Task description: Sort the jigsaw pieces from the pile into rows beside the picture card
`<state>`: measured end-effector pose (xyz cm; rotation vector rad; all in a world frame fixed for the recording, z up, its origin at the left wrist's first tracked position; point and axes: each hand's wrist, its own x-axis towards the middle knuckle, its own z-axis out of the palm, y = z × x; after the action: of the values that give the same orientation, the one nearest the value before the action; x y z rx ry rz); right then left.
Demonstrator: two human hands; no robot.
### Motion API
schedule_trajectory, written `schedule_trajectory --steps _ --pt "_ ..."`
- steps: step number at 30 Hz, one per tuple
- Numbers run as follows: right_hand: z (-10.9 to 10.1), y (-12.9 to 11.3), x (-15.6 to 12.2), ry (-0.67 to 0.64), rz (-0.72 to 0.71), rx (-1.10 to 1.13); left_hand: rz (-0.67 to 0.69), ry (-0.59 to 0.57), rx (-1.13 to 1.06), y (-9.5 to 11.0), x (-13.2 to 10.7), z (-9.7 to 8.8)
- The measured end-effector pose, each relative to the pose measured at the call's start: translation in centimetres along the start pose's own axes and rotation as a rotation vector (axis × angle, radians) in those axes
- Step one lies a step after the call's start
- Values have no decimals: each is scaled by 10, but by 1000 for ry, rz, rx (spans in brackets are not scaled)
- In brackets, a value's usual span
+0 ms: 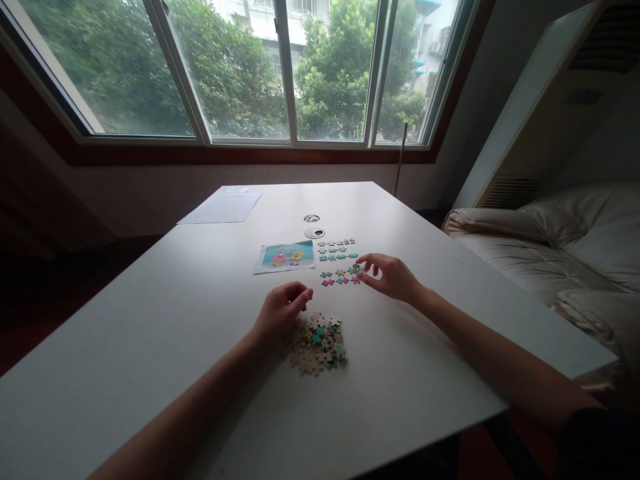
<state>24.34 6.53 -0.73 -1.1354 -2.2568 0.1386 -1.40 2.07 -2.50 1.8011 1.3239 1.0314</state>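
Observation:
My right hand (390, 277) reaches to the right end of several short rows of small jigsaw pieces (341, 257). Its thumb and index finger close around a greenish jigsaw piece (355, 269) at the end of a row. My left hand (284, 305) rests with curled fingers at the upper left of a loose pile of jigsaw pieces (313, 360); whether anything is in those fingers is hidden. Most pieces in the pile show a plain tan side, a few show colours. Left of the rows lies a picture sheet (286, 257) with pink and yellow figures on turquoise.
Two small round flat items (315, 233) lie beyond the rows. White papers (220, 205) are at the table's far left corner. The white table (150, 313) ends below a window; a pale sofa (530, 247) stands to the right, with a thin stick (401, 160) behind.

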Motion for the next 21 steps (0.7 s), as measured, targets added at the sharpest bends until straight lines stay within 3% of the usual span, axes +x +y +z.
schedule_trajectory --steps 6,11,15,21 --pt "8 55 26 -59 314 -127 29 28 25 -4 1 1" --pt "12 93 53 -90 389 -141 17 25 17 -4 1 0" --pt "19 109 73 -145 407 -141 -6 22 0 -1 0 0" --pt "32 113 92 -197 430 -166 -7 21 6 -2 -1 1"
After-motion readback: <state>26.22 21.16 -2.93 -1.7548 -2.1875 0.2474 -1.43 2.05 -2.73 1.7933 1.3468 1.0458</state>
